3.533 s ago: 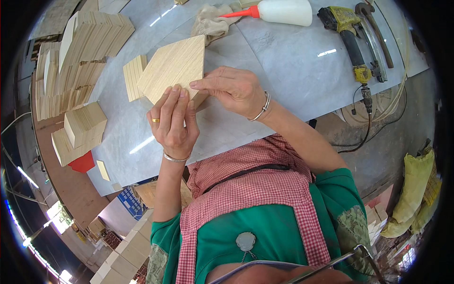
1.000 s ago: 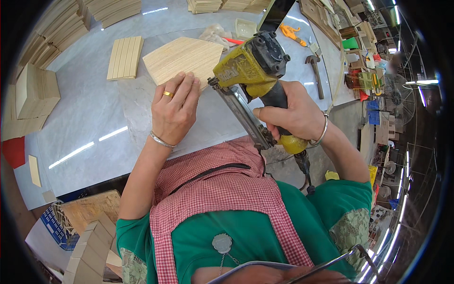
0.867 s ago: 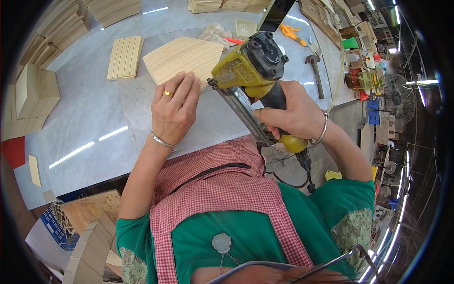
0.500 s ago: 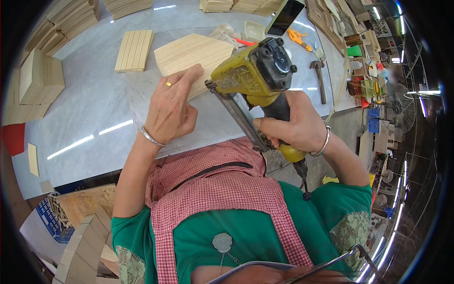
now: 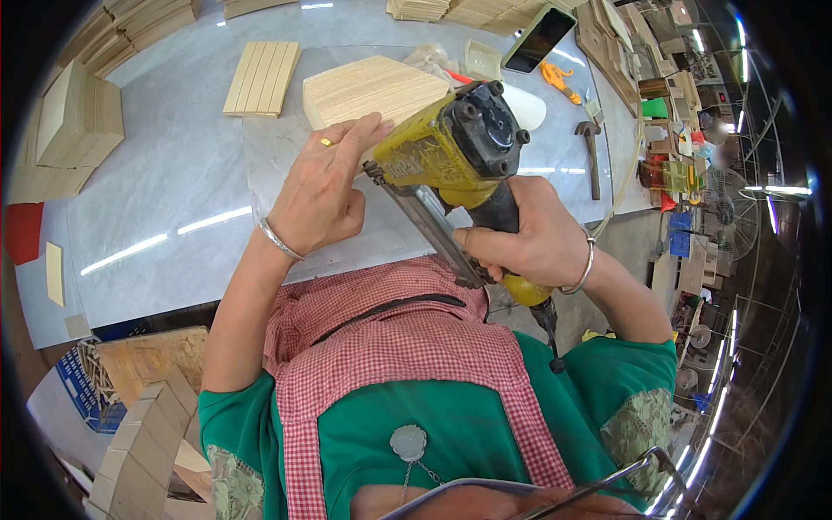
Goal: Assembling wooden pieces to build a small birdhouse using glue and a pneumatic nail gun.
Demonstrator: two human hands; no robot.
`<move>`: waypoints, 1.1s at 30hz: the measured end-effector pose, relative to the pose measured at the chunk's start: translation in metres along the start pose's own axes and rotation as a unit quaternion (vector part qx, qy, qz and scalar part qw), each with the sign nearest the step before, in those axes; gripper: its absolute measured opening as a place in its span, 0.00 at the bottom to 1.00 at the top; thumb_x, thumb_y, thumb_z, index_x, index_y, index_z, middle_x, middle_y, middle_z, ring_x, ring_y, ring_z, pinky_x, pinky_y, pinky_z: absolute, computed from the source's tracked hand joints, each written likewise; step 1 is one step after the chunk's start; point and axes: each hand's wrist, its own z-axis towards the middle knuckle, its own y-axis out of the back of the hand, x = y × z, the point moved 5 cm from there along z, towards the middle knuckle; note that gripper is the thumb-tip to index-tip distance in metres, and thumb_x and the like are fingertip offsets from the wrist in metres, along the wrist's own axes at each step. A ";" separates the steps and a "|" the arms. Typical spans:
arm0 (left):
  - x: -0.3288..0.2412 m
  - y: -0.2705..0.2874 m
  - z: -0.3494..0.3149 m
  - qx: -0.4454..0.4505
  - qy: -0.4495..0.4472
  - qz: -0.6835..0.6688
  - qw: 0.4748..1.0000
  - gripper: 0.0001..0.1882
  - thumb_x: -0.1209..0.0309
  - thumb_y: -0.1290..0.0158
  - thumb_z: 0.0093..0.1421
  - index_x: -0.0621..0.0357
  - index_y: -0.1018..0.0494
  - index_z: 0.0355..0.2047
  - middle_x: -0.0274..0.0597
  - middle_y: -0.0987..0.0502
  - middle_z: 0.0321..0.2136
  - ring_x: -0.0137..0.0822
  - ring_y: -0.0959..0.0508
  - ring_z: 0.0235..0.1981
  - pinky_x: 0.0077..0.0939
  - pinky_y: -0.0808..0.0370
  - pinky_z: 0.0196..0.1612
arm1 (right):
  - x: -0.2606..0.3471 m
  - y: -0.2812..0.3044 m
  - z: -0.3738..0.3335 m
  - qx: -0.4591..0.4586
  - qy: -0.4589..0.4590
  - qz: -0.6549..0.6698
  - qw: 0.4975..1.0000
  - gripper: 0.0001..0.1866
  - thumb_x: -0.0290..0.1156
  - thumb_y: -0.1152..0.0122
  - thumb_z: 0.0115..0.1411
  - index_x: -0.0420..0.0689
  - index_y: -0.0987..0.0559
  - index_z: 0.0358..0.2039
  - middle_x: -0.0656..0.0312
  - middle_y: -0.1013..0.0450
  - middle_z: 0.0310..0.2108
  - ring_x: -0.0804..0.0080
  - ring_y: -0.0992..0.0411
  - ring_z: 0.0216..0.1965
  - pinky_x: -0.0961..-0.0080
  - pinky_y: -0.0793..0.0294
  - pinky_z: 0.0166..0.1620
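Two hands at the desk (image 5: pixel 156 199): left hand (image 5: pixel 321 195) lay spread, fingertips pressing the near edge of a stiff, seemingly light wooden panel (image 5: pixel 368 87) at centre-far, while right hand (image 5: pixel 529 238) was clenched around the heavy-looking yellow nail gun (image 5: pixel 451 152) by its handle.

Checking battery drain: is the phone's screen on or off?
Off: the phone on the table shows a plain dark screen.

The wooden panel (image 5: pixel 368 87) lay on the worktable (image 5: pixel 173 191), with the slat bundle (image 5: pixel 263 78) to its left. The left hand (image 5: pixel 321 195) rested on the panel's near edge; the nail gun (image 5: pixel 451 160), in the right hand (image 5: pixel 529 243), stood just right of it. A hammer (image 5: pixel 591 152) lay farther right.
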 end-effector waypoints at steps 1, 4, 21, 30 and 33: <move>0.000 0.000 0.000 -0.001 0.001 -0.001 1.000 0.41 0.85 0.53 0.35 0.70 0.43 0.57 0.50 0.28 0.50 0.50 0.31 0.52 0.40 0.36 0.57 | 0.001 0.000 0.001 0.001 0.000 -0.001 1.000 0.19 0.36 0.40 0.45 0.30 0.27 0.29 0.52 0.29 0.16 0.70 0.28 0.19 0.70 0.29 0.26; 0.002 0.000 -0.002 -0.001 0.003 -0.013 1.000 0.41 0.86 0.53 0.35 0.70 0.42 0.57 0.51 0.28 0.50 0.51 0.31 0.51 0.41 0.36 0.57 | 0.002 -0.002 0.002 -0.001 -0.008 -0.011 1.000 0.20 0.36 0.41 0.44 0.29 0.27 0.29 0.51 0.29 0.17 0.68 0.28 0.20 0.70 0.28 0.27; 0.005 0.006 0.002 0.023 0.029 -0.111 0.993 0.42 0.79 0.48 0.40 0.59 0.43 0.60 0.53 0.37 0.58 0.55 0.37 0.58 0.45 0.42 0.61 | -0.045 0.034 -0.021 -0.075 -0.021 0.044 0.996 0.18 0.33 0.38 0.48 0.32 0.27 0.34 0.60 0.29 0.17 0.79 0.30 0.17 0.77 0.30 0.22; 0.020 0.008 0.035 0.131 0.046 0.250 0.958 0.49 0.60 0.37 0.35 0.42 0.42 0.62 0.49 0.45 0.63 0.56 0.47 0.64 0.50 0.50 0.65 | -0.181 0.101 -0.018 -0.332 -0.052 -0.153 0.930 0.19 0.34 0.40 0.49 0.34 0.27 0.38 0.51 0.27 0.19 0.60 0.26 0.20 0.66 0.26 0.26; 0.020 0.013 0.041 0.144 0.044 0.224 0.963 0.46 0.58 0.37 0.35 0.43 0.38 0.59 0.49 0.42 0.61 0.54 0.43 0.62 0.48 0.46 0.64 | -0.218 0.112 0.002 -0.367 -0.060 -0.305 0.876 0.23 0.36 0.42 0.48 0.36 0.28 0.43 0.44 0.26 0.22 0.46 0.26 0.26 0.56 0.26 0.32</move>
